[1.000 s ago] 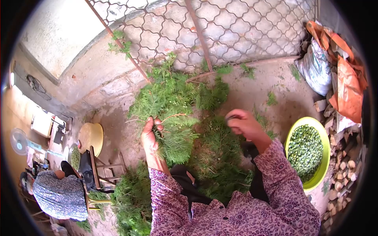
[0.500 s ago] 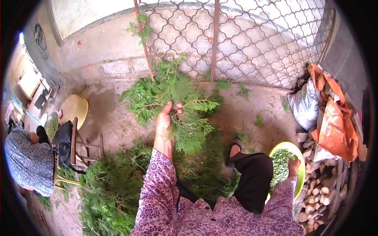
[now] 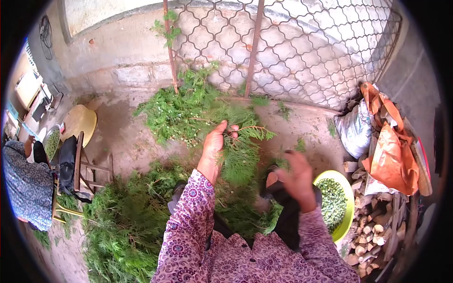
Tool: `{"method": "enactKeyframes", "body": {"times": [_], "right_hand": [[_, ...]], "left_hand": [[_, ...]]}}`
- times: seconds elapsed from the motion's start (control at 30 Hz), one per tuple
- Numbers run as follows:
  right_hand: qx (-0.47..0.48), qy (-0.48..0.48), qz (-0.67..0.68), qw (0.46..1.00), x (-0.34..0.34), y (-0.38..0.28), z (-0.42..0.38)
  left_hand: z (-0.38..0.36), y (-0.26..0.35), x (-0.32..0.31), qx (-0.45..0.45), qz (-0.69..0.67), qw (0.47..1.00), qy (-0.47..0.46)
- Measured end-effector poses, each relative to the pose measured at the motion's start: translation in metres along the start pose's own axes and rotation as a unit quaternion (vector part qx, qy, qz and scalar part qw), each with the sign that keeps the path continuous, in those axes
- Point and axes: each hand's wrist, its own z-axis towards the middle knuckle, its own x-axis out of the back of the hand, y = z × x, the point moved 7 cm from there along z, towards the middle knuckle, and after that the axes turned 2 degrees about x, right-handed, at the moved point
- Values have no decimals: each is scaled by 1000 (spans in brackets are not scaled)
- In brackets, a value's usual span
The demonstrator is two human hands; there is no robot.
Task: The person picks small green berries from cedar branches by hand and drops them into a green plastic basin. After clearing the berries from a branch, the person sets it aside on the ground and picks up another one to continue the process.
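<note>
The held branch (image 3: 239, 162) is green, with an orange-brown stem (image 3: 256, 128). The big leafy pile (image 3: 127, 221) is green too. The near shirt (image 3: 278, 264) is pink with purple flowers and curls. The tub (image 3: 348, 221) is bright yellow-green, and the bits (image 3: 332, 200) inside are light and dark green. The bag (image 3: 394, 162) is orange. The other person's top (image 3: 28, 184) is blue with a pale pattern.

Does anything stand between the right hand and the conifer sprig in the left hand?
Nothing visible blocks the right hand from the conifer sprig in the left hand; the gap looks open. The foot seen between them appears lower down.
</note>
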Motion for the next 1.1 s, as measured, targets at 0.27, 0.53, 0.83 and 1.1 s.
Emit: {"method": "enactKeyframes", "body": {"times": [0.27, 0.53, 0.83, 1.1], "right_hand": [[79, -26, 45, 996, -69, -77, 26], [-145, 2, 365, 919, -74, -25, 23], [-243, 35, 594, 766, -91, 4, 10], [-308, 0, 634, 709, -111, 2, 8]], "left_hand": [[-4, -11, 0, 13, 35, 999, -17], [-29, -1, -9, 41, 61, 996, -45], [-55, 6, -13, 75, 47, 992, -95], [-44, 3, 14, 66, 71, 994, -57]]}}
